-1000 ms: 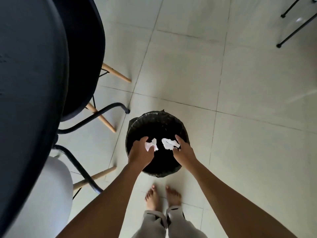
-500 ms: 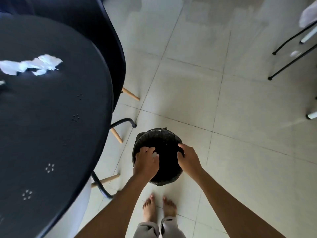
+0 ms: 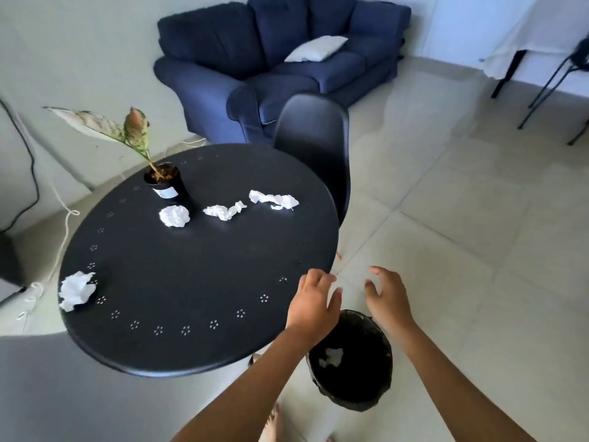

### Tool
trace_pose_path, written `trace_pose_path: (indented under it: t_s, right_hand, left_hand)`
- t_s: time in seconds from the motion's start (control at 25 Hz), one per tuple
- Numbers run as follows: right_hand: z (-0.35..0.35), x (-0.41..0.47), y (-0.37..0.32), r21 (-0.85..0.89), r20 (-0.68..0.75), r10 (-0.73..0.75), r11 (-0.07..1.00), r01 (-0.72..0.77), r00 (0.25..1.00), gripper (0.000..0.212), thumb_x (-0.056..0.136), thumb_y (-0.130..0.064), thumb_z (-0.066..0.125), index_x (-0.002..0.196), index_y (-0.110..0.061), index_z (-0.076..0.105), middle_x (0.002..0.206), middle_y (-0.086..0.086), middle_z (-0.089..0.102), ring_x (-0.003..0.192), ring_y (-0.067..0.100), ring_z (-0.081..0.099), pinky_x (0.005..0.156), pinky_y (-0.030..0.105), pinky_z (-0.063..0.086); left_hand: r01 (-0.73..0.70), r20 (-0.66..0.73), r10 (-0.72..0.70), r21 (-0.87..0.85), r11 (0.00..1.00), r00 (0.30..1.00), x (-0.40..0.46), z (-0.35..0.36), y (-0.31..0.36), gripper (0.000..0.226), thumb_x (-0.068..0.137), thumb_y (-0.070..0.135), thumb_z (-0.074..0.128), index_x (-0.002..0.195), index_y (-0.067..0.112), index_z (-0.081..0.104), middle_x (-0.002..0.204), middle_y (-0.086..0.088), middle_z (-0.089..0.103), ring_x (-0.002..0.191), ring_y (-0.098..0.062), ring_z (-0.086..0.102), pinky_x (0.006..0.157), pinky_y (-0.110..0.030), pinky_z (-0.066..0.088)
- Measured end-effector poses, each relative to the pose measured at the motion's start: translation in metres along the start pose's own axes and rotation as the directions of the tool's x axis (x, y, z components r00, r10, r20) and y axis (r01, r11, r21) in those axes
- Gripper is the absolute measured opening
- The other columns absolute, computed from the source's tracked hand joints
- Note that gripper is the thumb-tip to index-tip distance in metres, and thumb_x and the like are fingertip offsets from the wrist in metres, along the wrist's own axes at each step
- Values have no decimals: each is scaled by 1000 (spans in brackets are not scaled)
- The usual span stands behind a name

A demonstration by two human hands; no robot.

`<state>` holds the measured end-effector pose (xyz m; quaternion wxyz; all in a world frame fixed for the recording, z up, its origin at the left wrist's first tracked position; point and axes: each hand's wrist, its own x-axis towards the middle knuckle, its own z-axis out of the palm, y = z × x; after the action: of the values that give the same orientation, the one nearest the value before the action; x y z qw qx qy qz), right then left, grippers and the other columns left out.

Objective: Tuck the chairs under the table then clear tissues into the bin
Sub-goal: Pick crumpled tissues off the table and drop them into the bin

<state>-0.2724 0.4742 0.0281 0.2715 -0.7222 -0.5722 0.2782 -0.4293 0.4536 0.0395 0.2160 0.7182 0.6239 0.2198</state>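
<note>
On counter (image 3: 165, 282), four crumpled tissues remain: one at near-left edge (image 3: 76, 290), ball beside plant pot (image 3: 174, 215), two strung toward far right (image 3: 224, 211) (image 3: 274, 200). Black chair (image 3: 314, 145) tucked at far side. Left hand (image 3: 314, 303) and right hand (image 3: 387, 298), a second ago held over bin dropping tissues, now raised, fingers spread, both empty, apart. Bin (image 3: 381, 381) on floor, near right, white tissue (image 3: 333, 357) inside. Judgement: one load binned; gaze lifted back to counter, next trip for remaining four.
</note>
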Motion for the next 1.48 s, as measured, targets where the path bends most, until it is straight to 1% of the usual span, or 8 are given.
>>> trace_pose_path:
  t_s: [0.16, 0.36, 0.56, 0.76, 1.0, 1.2, 1.32, 1.48]
  right_hand:
    - [30, 34, -70, -37, 21, -172, 984, 172, 985, 31, 91, -12, 55, 121, -8, 60, 123, 14, 59, 119, 27, 50, 101, 33, 41]
    - [110, 67, -160, -121, 213, -337, 922, 367, 917, 40, 91, -20, 55, 130, -10, 53, 130, 12, 53, 127, 29, 41, 108, 34, 31]
    - [202, 90, -238, -289, 423, -408, 786, 547, 809, 64, 90, -46, 49, 147, -28, 25, 156, 14, 19, 144, 37, 9, 119, 45, 13]
    - [269, 105, -284, -351, 500, -488, 641, 683, 715, 73, 89, -54, 45, 149, -37, 7, 161, 11, -1, 146, 39, -6, 119, 52, 4]
    - [323, 121, -304, -270, 592, -497, 619, 738, 634, 59, 98, -34, 40, 149, -38, 11, 161, 10, -2, 147, 35, 0, 121, 45, 10]
    - [332, 118, -299, -210, 503, -539, 682, 701, 675, 45, 97, -16, 43, 139, -33, 43, 150, 6, 29, 138, 24, 29, 94, 40, 49]
    - [324, 113, -299, -201, 468, -541, 704, 681, 698, 43, 95, -11, 47, 134, -29, 50, 143, 3, 39, 129, 22, 40, 81, 38, 53]
    - [296, 102, -289, -145, 392, -590, 718, 681, 706, 41, 94, -10, 49, 132, -26, 53, 145, 6, 40, 128, 23, 44, 86, 38, 53]
  left_hand:
    - [138, -165, -133, 24, 990, 977, 6, -59, -69, 34, 94, 33, 48, 121, 13, 58, 120, -5, 52, 115, -22, 49, 91, -33, 51]
    - [359, -380, -312, 57, 932, 871, 6, -136, -168, 31, 91, 27, 57, 115, 9, 62, 116, -9, 55, 108, -30, 50, 87, -35, 51]
    - [704, -540, -579, 36, 709, 611, -2, -194, -259, 46, 89, 34, 55, 132, 18, 50, 139, -11, 43, 134, -34, 30, 112, -48, 27]
    - [861, -471, -763, -12, 508, 443, -22, -214, -322, 57, 93, 42, 39, 147, 35, 20, 161, -6, 9, 147, -35, -2, 120, -52, 3]
    - [819, -410, -740, 33, 572, 533, -24, -210, -358, 52, 97, 33, 36, 147, 29, 25, 154, -8, 28, 145, -30, 17, 121, -43, 18]
    - [729, -394, -676, -21, 684, 623, -20, -201, -359, 46, 95, 9, 41, 140, 12, 44, 148, -7, 39, 141, -24, 29, 117, -33, 29]
    - [691, -383, -653, -51, 721, 653, -15, -200, -354, 48, 92, 0, 42, 138, 12, 48, 149, -2, 40, 141, -19, 31, 114, -30, 33]
    - [608, -375, -566, -8, 794, 734, 7, -201, -330, 50, 90, -3, 42, 136, 12, 51, 148, -1, 44, 140, -19, 35, 113, -29, 35]
